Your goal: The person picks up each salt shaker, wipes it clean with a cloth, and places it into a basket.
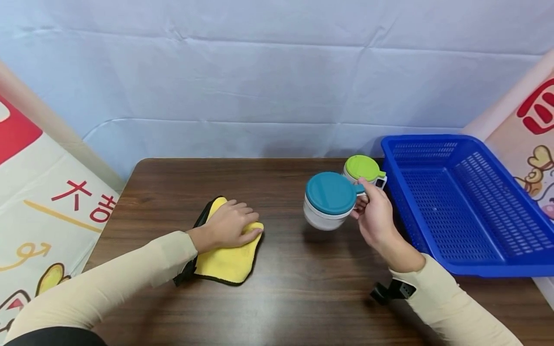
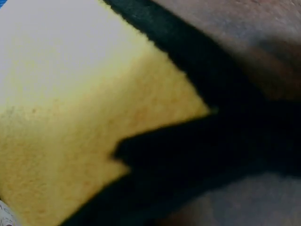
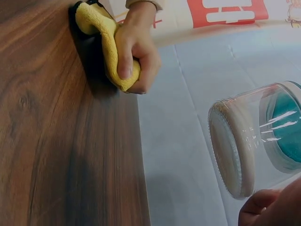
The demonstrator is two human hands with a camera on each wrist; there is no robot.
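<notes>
My left hand [image 1: 231,222] grips a yellow cloth [image 1: 231,263] with dark edging at the left-centre of the table. In the right wrist view the thumb curls over the bunched cloth [image 3: 111,44]. The cloth [image 2: 108,108] fills much of the left wrist view. My right hand [image 1: 377,214] holds a lidded seasoning jar [image 1: 326,218] by its handle, raised above the table. Its lid is teal; in the right wrist view the clear jar [image 3: 235,146] has pale contents at its base. A similar jar with a green lid [image 1: 362,167] stands just behind it, partly hidden.
A blue plastic basket [image 1: 415,230] with slotted walls stands on the right, close beside the green-lidded jar. The brown wooden table [image 1: 285,298] ends at a pale cloth backdrop [image 1: 242,86]. Printed sheets [image 1: 52,211] hang at both sides.
</notes>
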